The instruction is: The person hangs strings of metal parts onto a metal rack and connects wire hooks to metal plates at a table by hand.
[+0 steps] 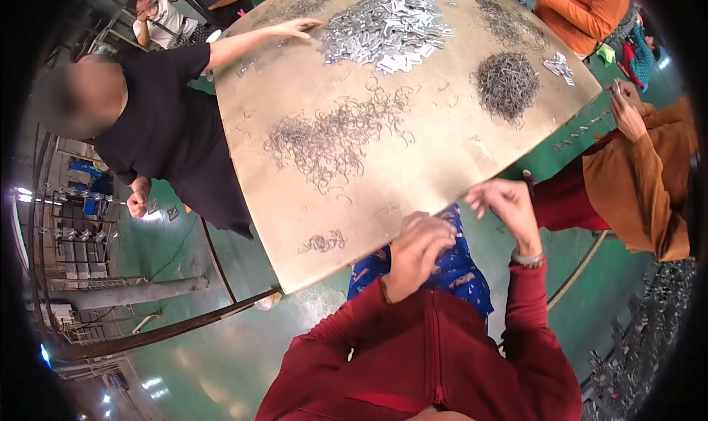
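My left hand is held at the near edge of the table, its fingers curled together and a little blurred. Anything inside it is hidden. Just to its right, my right hand hangs in the air past the table edge, fingers bent down but apart, with nothing visible in them. Closest to my hands on the tabletop lies a loose spread of thin curved wire pieces. A smaller cluster of the same wire pieces sits near the front left corner. Flat shiny metal pieces form a heap at the far side.
The brown-covered table fills the middle. A dense wire pile and a few metal pieces lie at the right. A co-worker in black reaches over from the left; another in orange-brown works at the right.
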Tool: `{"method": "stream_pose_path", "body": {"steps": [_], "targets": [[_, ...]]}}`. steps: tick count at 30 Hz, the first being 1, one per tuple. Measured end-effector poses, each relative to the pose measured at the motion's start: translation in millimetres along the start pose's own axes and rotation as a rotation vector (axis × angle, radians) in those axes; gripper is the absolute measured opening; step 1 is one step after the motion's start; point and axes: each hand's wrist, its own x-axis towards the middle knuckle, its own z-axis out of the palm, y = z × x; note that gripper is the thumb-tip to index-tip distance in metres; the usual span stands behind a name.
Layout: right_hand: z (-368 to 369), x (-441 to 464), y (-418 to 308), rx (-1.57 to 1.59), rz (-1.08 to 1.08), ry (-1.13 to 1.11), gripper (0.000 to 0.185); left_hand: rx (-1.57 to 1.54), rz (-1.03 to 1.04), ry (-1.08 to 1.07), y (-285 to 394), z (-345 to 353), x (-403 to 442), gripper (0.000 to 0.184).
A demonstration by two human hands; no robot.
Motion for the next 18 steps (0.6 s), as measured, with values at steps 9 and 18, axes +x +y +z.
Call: {"method": "stream_pose_path", "body": {"steps": [9, 18], "targets": [[-9.3, 271.9, 52.5, -0.567, -0.126, 0.174, 0.046, -0.033, 0.048, -0.098, -21.7, 11.3, -4.0, 0.009], [4.8, 354.8, 105.3, -0.561, -0.06, 0.184, 0.035, -0.038, -0.075, -0.047, -36.7, 4.5, 1.6, 0.015]]}}
